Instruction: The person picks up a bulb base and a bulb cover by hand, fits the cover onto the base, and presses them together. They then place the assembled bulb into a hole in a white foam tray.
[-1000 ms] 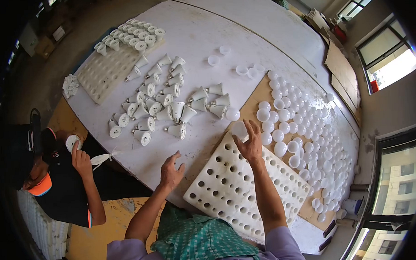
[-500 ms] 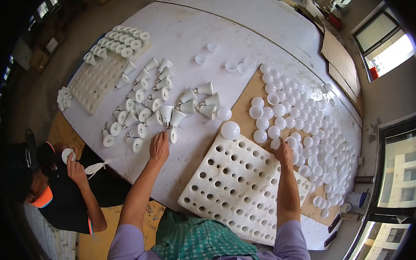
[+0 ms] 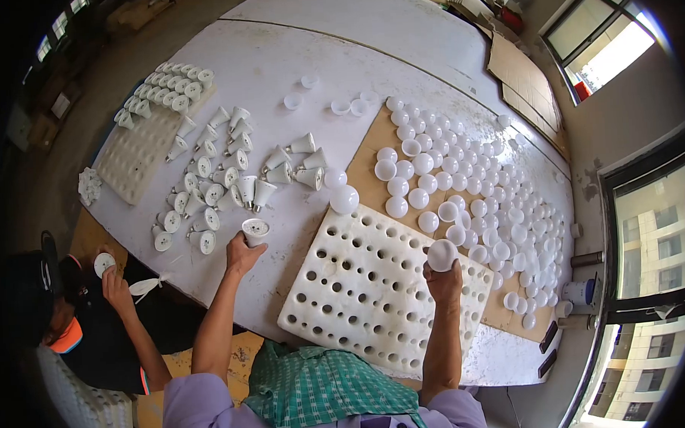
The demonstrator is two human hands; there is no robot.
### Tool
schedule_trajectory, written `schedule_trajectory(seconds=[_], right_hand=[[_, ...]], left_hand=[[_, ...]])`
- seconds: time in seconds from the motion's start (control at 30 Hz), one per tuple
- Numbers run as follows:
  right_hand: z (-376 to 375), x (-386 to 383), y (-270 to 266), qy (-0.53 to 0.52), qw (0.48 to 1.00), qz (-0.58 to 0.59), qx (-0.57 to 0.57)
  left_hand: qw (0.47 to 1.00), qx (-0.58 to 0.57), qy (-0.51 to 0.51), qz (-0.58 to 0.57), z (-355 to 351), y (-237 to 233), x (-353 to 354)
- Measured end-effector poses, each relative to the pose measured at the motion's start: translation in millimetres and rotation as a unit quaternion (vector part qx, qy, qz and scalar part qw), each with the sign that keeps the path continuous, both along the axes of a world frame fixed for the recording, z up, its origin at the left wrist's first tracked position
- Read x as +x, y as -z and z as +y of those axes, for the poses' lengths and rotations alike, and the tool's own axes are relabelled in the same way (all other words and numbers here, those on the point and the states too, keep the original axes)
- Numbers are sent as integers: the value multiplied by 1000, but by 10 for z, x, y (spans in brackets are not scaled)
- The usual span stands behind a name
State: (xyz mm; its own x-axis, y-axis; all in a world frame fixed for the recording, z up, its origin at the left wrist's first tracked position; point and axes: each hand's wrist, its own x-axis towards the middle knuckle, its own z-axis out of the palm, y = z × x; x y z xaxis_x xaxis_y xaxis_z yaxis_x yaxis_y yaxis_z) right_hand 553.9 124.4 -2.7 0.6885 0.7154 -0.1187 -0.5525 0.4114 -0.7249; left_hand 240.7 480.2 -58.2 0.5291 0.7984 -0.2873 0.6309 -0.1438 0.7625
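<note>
My left hand (image 3: 243, 255) grips a white LED bulb base (image 3: 255, 229), its open round end with the circuit plate facing up toward me. Over the right part of the foam tray, my right hand (image 3: 444, 281) holds a milky bulb cover (image 3: 441, 256) by its edge. The white foam tray (image 3: 365, 307), full of round holes, lies between my arms. Several more bulb bases (image 3: 224, 176) lie on the table past my left hand. Many round bulb covers (image 3: 473, 164) rest on a brown cardboard sheet (image 3: 363, 157) beyond my right hand.
A second foam tray (image 3: 133, 157) at the far left carries rows of bulb bases. Several loose covers (image 3: 340, 107) sit mid-table. At the left, a co-worker's hand (image 3: 119, 292) holds a round white piece (image 3: 103, 264). Windows (image 3: 645, 241) line the right wall.
My left hand has lifted a bulb base off the table and turned it upward. My right hand has picked a cover from the cardboard and drawn it back over the foam tray.
</note>
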Motion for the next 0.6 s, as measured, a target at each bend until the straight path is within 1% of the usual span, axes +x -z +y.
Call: schedule_trajectory(seconds=[0.03, 0.07, 0.1, 0.17, 0.23, 0.3, 0.33, 0.37, 0.43, 0.5, 0.57, 0.6], right_hand=[[-10, -231, -102, -34, 999, 22, 30], [6, -406, -158, -44, 999, 21, 24], [49, -571, -221, -57, 998, 19, 19], [134, -886, -365, -65, 998, 12, 11], [150, -1096, -419, -97, 995, -8, -4], [176, -1281, -452, -118, 993, -13, 11], [196, -1359, -477, -132, 991, -21, 29], [213, -1431, -517, -137, 990, -21, 28], [227, -1547, -591, -136, 990, -7, 38], [199, -1631, -588, -137, 990, -14, 31], [189, -1720, -659, -135, 990, 7, 37], [173, -1716, -619, -146, 989, -8, 34]], left_hand=[[980, -159, -33, -112, -182, -90, -43], [948, -239, -11, -210, -410, -168, -61], [899, -312, 9, -307, -662, -271, -61], [798, -463, 17, -386, -1131, -679, 0], [763, -511, 92, -385, -1414, -869, 12], [765, -505, 163, -365, -1584, -994, 14], [766, -496, 184, -364, -1639, -1102, 14], [767, -495, 180, -367, -1671, -1151, -4], [791, -462, 262, -304, -1732, -1218, -28], [794, -460, 257, -303, -1781, -1300, -46], [803, -435, 294, -281, -1780, -1318, -76], [802, -435, 295, -283, -1787, -1318, -92]])
